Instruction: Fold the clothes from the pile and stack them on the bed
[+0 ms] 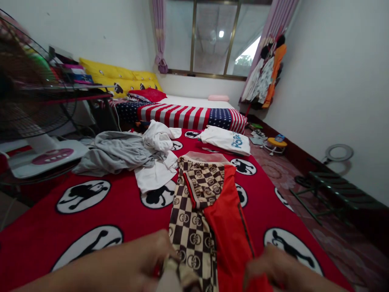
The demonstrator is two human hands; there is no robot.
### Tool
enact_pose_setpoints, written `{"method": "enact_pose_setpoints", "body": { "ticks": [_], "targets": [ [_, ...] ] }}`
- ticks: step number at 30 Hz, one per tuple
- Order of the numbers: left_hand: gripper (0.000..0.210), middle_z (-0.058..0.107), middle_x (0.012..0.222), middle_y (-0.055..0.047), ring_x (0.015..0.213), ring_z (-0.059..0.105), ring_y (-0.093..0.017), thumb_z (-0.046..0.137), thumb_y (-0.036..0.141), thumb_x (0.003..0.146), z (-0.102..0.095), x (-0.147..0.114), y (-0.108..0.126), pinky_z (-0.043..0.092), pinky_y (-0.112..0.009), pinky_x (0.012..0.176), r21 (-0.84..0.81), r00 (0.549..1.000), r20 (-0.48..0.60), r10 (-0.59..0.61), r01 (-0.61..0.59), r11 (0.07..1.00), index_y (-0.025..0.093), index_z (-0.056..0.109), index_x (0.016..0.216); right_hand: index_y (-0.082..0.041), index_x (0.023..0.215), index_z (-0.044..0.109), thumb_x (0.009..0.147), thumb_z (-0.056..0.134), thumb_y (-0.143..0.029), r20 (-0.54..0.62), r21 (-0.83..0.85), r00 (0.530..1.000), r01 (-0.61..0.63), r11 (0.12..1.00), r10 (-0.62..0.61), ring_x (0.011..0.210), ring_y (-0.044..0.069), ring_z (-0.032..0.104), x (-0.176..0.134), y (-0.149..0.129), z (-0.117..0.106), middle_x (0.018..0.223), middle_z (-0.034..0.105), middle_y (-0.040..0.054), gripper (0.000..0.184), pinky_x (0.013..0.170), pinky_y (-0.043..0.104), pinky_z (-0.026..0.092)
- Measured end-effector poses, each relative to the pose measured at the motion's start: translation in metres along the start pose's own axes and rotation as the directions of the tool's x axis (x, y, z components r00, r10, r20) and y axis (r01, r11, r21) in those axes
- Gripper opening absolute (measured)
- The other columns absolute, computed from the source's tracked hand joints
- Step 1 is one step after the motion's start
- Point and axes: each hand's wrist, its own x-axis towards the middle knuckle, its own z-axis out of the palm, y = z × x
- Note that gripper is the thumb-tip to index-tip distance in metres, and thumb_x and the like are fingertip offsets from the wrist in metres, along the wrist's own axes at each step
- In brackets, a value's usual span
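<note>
A shirt [194,227] with a brown-and-beige checked half and a bright red half lies lengthwise before me, one sleeve folded in over its upper part. At its lower left, my left hand [154,255] is closed on a bunched checked and pale edge of the cloth. My right hand [270,267] is closed on the red fabric at the lower right, its fingers slightly blurred. The bottom of the shirt runs out of the picture. Beneath everything is a red blanket [130,219] with black monkey figures in white ovals.
Loose grey clothing [118,152] and white clothing [156,174] lie heaped at the far left of the blanket. A folded white shirt [223,138] tops a stack at the far right. A fan [45,158] stands left; a dark green rack-like bench [337,186] stands right.
</note>
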Motion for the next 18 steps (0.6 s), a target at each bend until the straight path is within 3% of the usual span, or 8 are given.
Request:
{"method": "enact_pose_setpoints", "body": {
  "ticks": [2,3,4,7,9,11,13,18],
  "targets": [
    [0.036,0.067,0.069,-0.001,0.067,0.06,-0.017,0.068,0.056,0.074,-0.026,0.03,-0.006,0.048,-0.024,0.059,-0.185,0.977,-0.176,-0.12,0.086,0.979,0.02,0.069,0.075,-0.015,0.078,0.071,0.082,0.062,-0.051,-0.047,0.354,0.989,-0.118,0.928,0.144,0.06,0.016,0.065,0.041,0.006,-0.022,0.067,0.07,0.0033,0.037,0.056,0.025,0.052],
    [0.042,0.068,0.071,-0.002,0.07,0.062,-0.019,0.07,0.061,0.069,-0.04,0.047,-0.011,0.049,-0.025,0.061,-0.273,0.93,-0.321,-0.177,0.089,0.958,0.019,0.069,0.075,-0.015,0.083,0.071,0.079,0.066,-0.048,-0.117,0.49,0.97,-0.13,0.862,0.213,0.066,0.018,0.067,0.064,0.012,-0.033,0.073,0.071,0.0042,0.033,0.062,0.027,0.054],
    [0.048,0.069,0.073,-0.004,0.073,0.064,-0.021,0.068,0.066,0.068,-0.055,0.062,-0.018,0.049,-0.026,0.062,-0.391,0.883,-0.391,-0.261,0.098,0.915,0.018,0.069,0.078,-0.016,0.087,0.071,0.078,0.068,-0.045,-0.226,0.598,0.934,-0.09,0.797,0.275,0.071,0.019,0.069,0.085,0.02,-0.044,0.078,0.072,0.0053,0.031,0.068,0.03,0.055],
    [0.063,0.07,0.077,-0.008,0.07,0.065,-0.021,0.053,0.076,0.073,-0.085,0.091,-0.047,0.051,-0.027,0.06,-0.669,0.828,-0.318,-0.463,0.15,0.728,0.016,0.068,0.085,-0.015,0.1,0.066,0.08,0.064,-0.038,-0.374,0.757,0.8,-0.03,0.653,0.47,0.091,0.024,0.07,0.124,0.056,-0.062,0.098,0.073,0.0117,0.031,0.08,0.034,0.055],
    [0.058,0.071,0.082,-0.008,0.067,0.065,-0.017,0.056,0.07,0.076,-0.087,0.092,-0.066,0.051,-0.025,0.059,-0.716,0.811,-0.309,-0.497,0.145,0.683,0.015,0.067,0.092,-0.017,0.112,0.06,0.077,0.068,-0.036,-0.426,0.748,0.709,-0.073,0.659,0.562,0.096,0.024,0.069,0.122,0.081,-0.059,0.109,0.07,0.0127,0.041,0.077,0.033,0.056],
    [0.049,0.072,0.094,-0.008,0.071,0.067,-0.016,0.065,0.057,0.077,-0.078,0.081,-0.078,0.052,-0.023,0.063,-0.707,0.8,-0.353,-0.485,0.111,0.698,0.016,0.064,0.104,-0.02,0.125,0.052,0.074,0.072,-0.039,-0.485,0.687,0.665,-0.112,0.717,0.569,0.1,0.025,0.067,0.104,0.097,-0.047,0.118,0.066,0.0124,0.058,0.073,0.032,0.056],
    [0.051,0.07,0.106,-0.01,0.081,0.069,-0.017,0.072,0.047,0.076,-0.062,0.067,-0.08,0.054,-0.026,0.072,-0.682,0.796,-0.387,-0.465,0.091,0.725,0.018,0.058,0.115,-0.023,0.132,0.045,0.073,0.073,-0.044,-0.529,0.603,0.678,-0.123,0.788,0.511,0.103,0.025,0.066,0.082,0.101,-0.033,0.121,0.064,0.0118,0.068,0.076,0.033,0.056],
    [0.071,0.07,0.108,-0.01,0.095,0.068,-0.023,0.08,0.033,0.068,-0.037,0.055,-0.069,0.055,-0.031,0.079,-0.612,0.762,-0.452,-0.465,0.114,0.782,0.02,0.045,0.128,-0.021,0.118,0.059,0.068,0.078,-0.044,-0.455,0.487,0.815,-0.111,0.866,0.36,0.112,0.027,0.062,0.055,0.084,-0.012,0.121,0.065,0.0111,0.058,0.094,0.037,0.05]
  ]
}}
